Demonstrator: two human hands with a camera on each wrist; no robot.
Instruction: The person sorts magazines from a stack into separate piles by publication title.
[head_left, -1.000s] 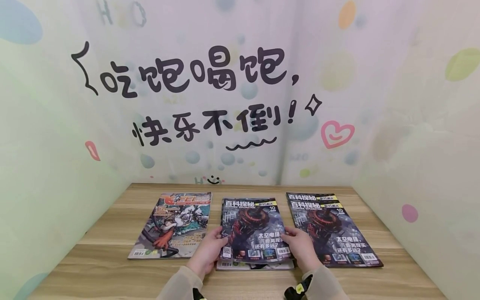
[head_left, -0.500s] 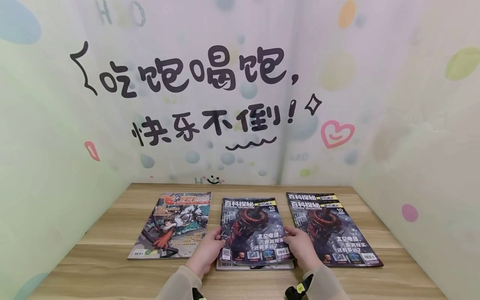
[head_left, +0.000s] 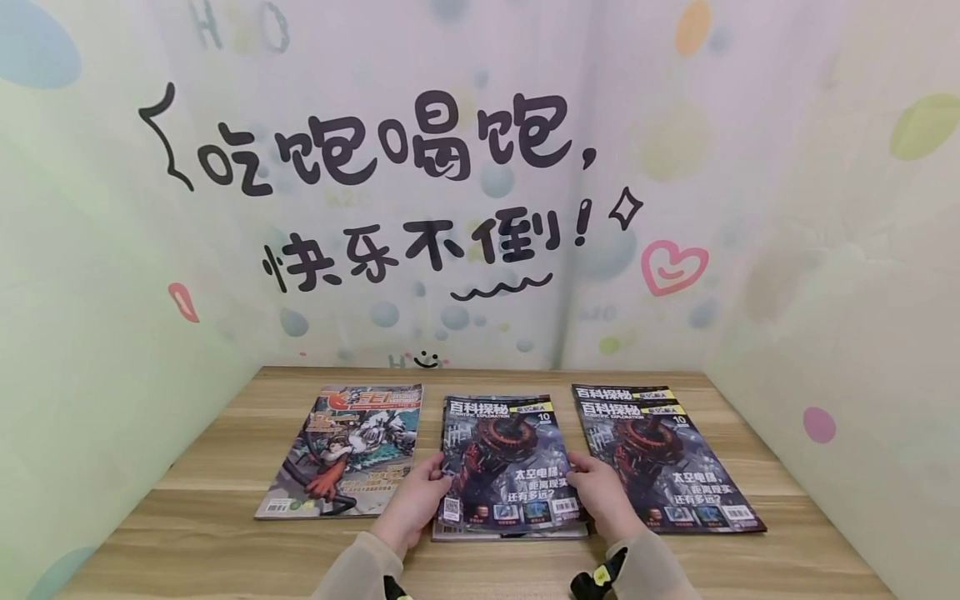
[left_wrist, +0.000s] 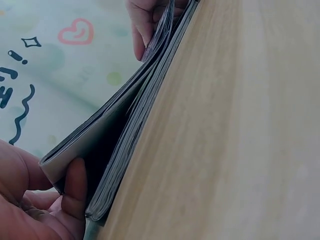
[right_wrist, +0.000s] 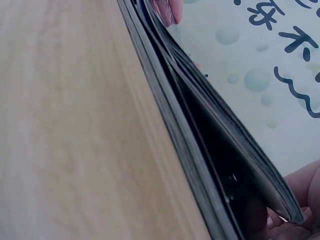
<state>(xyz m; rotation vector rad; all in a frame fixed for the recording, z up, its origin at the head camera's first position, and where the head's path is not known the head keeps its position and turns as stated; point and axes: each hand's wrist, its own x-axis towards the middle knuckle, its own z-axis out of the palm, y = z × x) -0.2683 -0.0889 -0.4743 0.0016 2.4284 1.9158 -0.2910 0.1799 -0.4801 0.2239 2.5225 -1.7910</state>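
In the head view a dark "Scientific Exploration" magazine lies at mid-table on another magazine, whose near edge peeks out below. My left hand pinches the upper magazine at its left edge, and my right hand grips its right edge. Both wrist views show the held magazine raised at the side edges, with a dark gap above the lower magazines. A left finger reaches beneath it. Part of the right hand shows at the right wrist view's lower corner.
Left of the hands lies a colourful comic-style magazine. On the right, a magazine matching the held one overlaps another copy behind it. The wooden table is closed in by printed fabric walls at the back and sides.
Both hands keep their hold on the middle magazine. It has shifted very slightly; the other magazines stay put.
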